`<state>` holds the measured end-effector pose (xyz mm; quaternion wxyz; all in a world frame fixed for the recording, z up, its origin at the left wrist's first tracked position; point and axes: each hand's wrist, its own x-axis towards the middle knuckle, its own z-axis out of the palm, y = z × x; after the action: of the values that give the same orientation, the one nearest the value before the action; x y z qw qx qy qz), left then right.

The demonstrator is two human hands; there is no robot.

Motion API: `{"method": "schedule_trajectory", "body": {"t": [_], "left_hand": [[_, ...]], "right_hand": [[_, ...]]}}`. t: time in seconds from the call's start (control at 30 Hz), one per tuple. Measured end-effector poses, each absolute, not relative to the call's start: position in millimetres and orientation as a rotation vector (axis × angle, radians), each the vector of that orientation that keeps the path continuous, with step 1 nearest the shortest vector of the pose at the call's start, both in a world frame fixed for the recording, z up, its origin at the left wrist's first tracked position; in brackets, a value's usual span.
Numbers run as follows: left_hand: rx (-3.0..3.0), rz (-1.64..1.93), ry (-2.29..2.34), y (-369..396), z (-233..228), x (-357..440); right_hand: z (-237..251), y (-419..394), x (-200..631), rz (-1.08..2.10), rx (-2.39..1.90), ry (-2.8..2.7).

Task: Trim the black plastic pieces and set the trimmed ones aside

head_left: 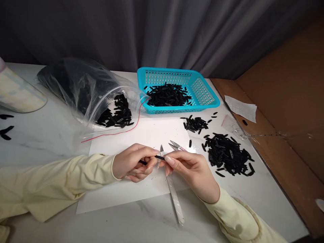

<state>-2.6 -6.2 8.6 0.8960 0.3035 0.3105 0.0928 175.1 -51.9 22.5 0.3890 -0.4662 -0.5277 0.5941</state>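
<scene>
My one head camera looks forward and down, close over the white table (50,141) toward the grey curtain (162,33).

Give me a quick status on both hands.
Left hand pinching black strip. Right hand holding knife against it. Snips just beyond, on white sheet.

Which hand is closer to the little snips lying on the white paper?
Right. The right hand sits just below the snips, almost touching; the left hand is farther off to their left.
</scene>
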Motion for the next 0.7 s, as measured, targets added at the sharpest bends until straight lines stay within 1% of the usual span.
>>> {"method": "schedule_trajectory", "body": {"t": [0.33,0.7], "left_hand": [[0.63,0.195,0.609,-4.7,5.6,-2.7],[0.645,0.238,0.559,-4.2,5.4,-4.0]], "right_hand": [[21.6,-53.4,176.5,1.404,-1.201,-1.406],[21.3,-54.5,176.2,1.096,-1.19,-1.556]]}}
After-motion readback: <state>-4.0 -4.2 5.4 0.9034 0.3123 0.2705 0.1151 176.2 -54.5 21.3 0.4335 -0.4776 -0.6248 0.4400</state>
